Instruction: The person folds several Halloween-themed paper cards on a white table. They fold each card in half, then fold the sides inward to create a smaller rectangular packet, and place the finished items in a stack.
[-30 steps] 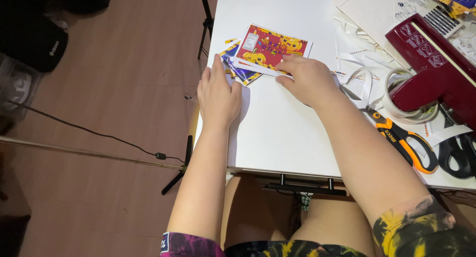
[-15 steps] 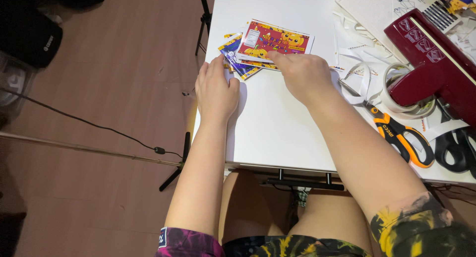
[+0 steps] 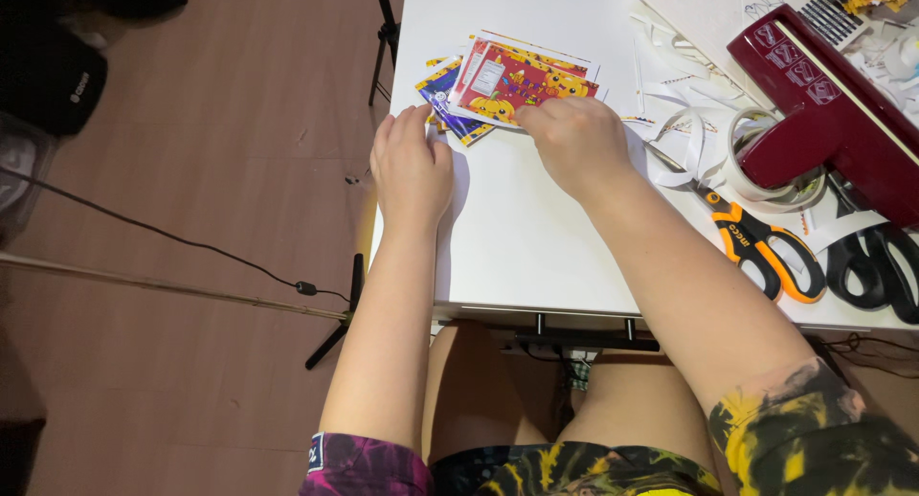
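A small stack of colourful printed cards point(image 3: 512, 79), red and yellow on top with blue ones beneath, lies near the left edge of the white table point(image 3: 536, 237). My right hand point(image 3: 574, 142) rests on the stack's near edge, fingers curled over the top red card. My left hand point(image 3: 412, 161) lies flat on the table at its left edge, fingertips touching the blue cards sticking out at the stack's left corner. Whether either hand pinches a card is hidden by the fingers.
To the right lie orange-handled scissors point(image 3: 761, 247), black-handled scissors point(image 3: 876, 271), a roll of clear tape point(image 3: 766, 166), a dark red tool point(image 3: 828, 108) and paper strips point(image 3: 680, 123). A tripod leg point(image 3: 354, 295) and a cable point(image 3: 191, 247) cross the wooden floor on the left.
Both hands stay on the stack; the right hand has slid a little along the top card's near edge. The view shifted slightly.
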